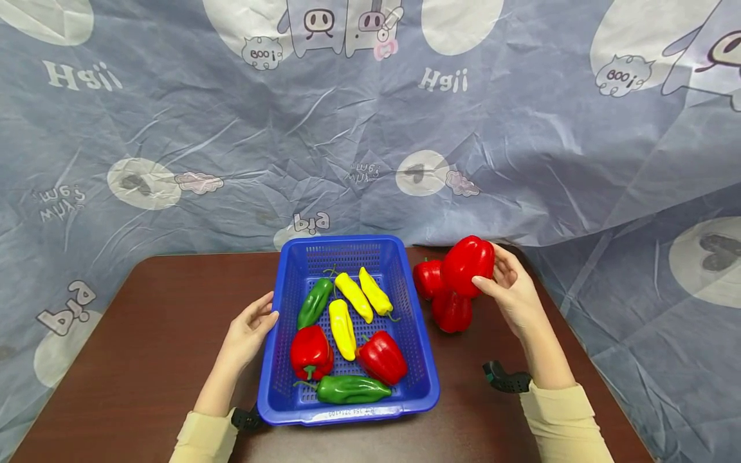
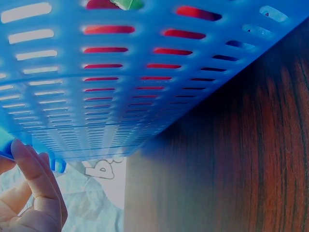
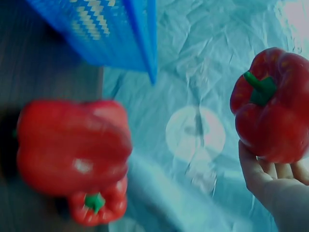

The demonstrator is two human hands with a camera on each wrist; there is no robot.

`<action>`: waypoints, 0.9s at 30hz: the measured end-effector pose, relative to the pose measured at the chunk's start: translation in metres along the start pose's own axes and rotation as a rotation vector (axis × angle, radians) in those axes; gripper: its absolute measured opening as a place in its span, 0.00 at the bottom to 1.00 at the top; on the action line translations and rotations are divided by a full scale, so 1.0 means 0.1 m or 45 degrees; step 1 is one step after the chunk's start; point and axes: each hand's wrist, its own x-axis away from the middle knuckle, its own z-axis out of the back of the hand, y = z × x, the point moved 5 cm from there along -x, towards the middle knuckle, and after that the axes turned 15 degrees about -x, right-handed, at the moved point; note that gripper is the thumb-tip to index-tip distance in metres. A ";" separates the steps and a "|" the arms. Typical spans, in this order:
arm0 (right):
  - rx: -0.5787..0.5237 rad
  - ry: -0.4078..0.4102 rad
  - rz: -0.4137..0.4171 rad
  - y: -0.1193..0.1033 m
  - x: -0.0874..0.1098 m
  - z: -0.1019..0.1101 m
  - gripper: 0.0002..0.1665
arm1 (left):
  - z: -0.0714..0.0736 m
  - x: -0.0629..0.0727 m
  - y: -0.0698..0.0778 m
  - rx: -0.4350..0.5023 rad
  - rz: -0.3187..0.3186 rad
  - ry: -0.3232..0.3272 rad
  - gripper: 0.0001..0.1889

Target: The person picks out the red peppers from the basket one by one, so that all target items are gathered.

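Observation:
A blue plastic basket [image 1: 428, 360] stands on the table, and my left hand [image 1: 250, 329] grips its left rim; in the left wrist view the fingers [image 2: 41, 181] curl at the rim. Inside lie two red bell peppers [image 1: 311, 352], several yellow peppers [image 1: 343, 329] and two green peppers [image 1: 354, 389]. Right of the basket, my right hand [image 1: 512, 292] holds a red bell pepper [image 1: 467, 265] above the table; its green stem shows in the right wrist view. Two more red bell peppers [image 1: 452, 313] lie beneath and beside the held one, partly hidden by it in the head view.
The dark brown wooden table [image 1: 168, 334] extends on both sides of the basket. A grey-blue printed cloth [image 1: 359, 128] hangs along its back edge and right side. Black wrist devices [image 1: 506, 378] sit at both cuffs.

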 end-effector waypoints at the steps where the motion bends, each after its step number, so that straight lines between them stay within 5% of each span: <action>1: -0.007 0.019 0.005 -0.01 0.01 0.05 0.34 | 0.00 0.00 0.00 0.000 0.000 0.000 0.27; 17: 0.171 0.270 0.005 0.11 0.21 0.66 0.39 | 0.00 0.01 -0.02 -0.007 0.009 0.025 0.28; 27: 0.473 0.395 -0.101 0.30 0.24 0.95 0.49 | -0.01 0.00 -0.01 0.024 0.009 0.008 0.27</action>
